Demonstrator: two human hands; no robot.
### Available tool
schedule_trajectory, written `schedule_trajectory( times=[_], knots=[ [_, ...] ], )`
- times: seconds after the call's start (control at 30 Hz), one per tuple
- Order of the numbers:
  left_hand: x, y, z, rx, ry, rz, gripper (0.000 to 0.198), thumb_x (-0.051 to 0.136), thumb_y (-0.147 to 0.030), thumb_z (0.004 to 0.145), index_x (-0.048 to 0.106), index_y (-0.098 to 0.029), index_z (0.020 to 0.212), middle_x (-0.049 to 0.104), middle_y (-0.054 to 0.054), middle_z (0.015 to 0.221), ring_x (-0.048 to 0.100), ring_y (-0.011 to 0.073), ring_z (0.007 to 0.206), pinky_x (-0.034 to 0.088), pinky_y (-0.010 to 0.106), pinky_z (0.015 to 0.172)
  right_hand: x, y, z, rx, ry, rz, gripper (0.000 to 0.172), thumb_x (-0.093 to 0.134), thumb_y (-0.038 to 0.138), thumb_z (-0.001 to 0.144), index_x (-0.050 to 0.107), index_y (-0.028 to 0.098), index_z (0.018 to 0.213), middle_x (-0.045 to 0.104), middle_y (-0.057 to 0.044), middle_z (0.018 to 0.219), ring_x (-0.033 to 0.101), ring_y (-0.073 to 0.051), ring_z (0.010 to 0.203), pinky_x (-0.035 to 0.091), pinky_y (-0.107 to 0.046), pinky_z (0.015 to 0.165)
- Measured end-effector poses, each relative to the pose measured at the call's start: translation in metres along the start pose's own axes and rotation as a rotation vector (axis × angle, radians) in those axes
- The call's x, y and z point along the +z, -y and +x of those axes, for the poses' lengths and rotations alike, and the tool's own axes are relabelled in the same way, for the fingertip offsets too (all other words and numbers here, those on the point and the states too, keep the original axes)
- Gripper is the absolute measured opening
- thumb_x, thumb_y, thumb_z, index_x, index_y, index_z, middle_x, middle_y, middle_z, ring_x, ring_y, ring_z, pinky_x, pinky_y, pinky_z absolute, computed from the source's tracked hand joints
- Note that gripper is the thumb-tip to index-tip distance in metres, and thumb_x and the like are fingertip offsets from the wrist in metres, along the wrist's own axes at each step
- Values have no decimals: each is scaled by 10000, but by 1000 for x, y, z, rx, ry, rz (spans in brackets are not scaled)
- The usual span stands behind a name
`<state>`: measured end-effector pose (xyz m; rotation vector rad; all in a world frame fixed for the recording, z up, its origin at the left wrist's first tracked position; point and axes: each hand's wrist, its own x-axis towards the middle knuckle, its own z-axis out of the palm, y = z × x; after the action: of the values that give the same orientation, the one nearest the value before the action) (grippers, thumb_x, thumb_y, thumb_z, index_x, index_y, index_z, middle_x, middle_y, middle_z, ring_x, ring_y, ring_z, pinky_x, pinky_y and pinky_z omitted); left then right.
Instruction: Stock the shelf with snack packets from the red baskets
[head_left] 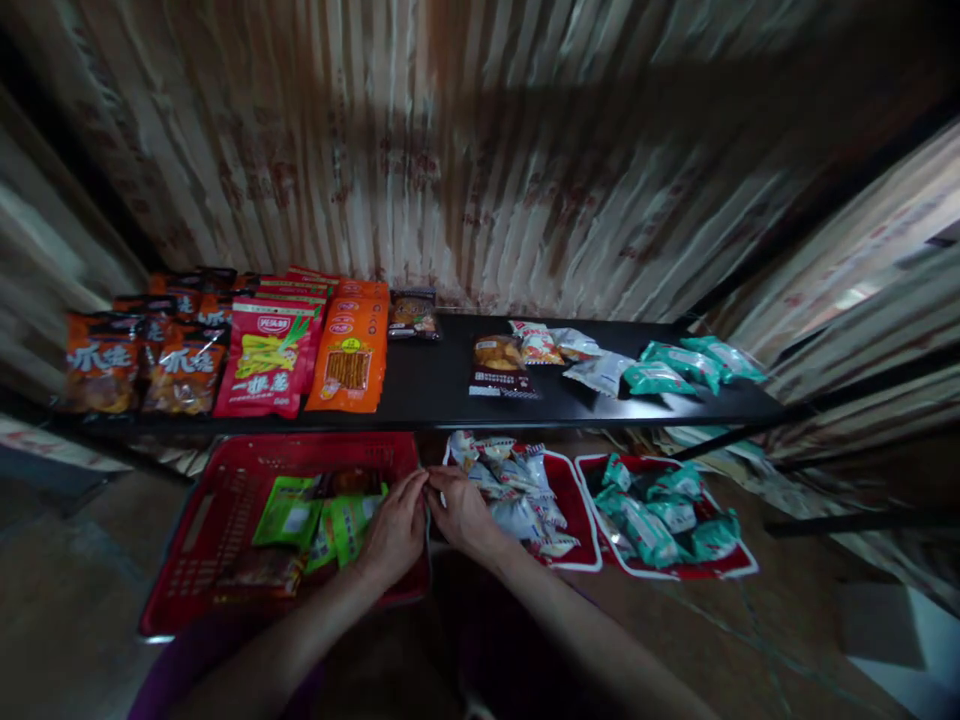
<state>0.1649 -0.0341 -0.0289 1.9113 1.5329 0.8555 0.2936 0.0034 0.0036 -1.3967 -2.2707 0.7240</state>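
Note:
My left hand [395, 528] and my right hand [463, 512] meet fingertip to fingertip over the right edge of a red plastic basket [196, 540], fingers pinched together on something small I cannot make out. The basket holds green snack packets [334, 520] and a few darker ones. Just right of my right hand lies a red bag [576, 520] heaped with white and silver wrapped snacks [510, 490]. Further right another red bag [720, 565] holds teal packets [652, 515].
A black shelf [442, 385] runs across above the basket, carrying orange and red snack bags [266, 355] at the left, brown packets [499, 365] in the middle and teal packets [694, 365] at the right. Corrugated wall behind. Cardboard and a metal bar at the right.

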Motion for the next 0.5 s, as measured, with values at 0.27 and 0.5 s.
schedule_trajectory(
  times=[0.27,0.5],
  knots=[
    [-5,49,-74,-437,292,-220,314,577,-31,681,685,-181,935,625,85,1210,519,215,1200,339,336,1077,30,-5,-54,35,381,11,279,478,110,814,674,167,1005,701,-87,991,647,-189,919,477,-315,858],
    [1,142,-31,-927,97,-449,325,556,-298,865,545,-159,1158,570,94,1190,580,220,1029,500,436,854,43,6,-23,-27,420,8,310,450,103,825,676,202,1013,653,-78,1107,605,-187,1032,445,-330,938]
  ],
)
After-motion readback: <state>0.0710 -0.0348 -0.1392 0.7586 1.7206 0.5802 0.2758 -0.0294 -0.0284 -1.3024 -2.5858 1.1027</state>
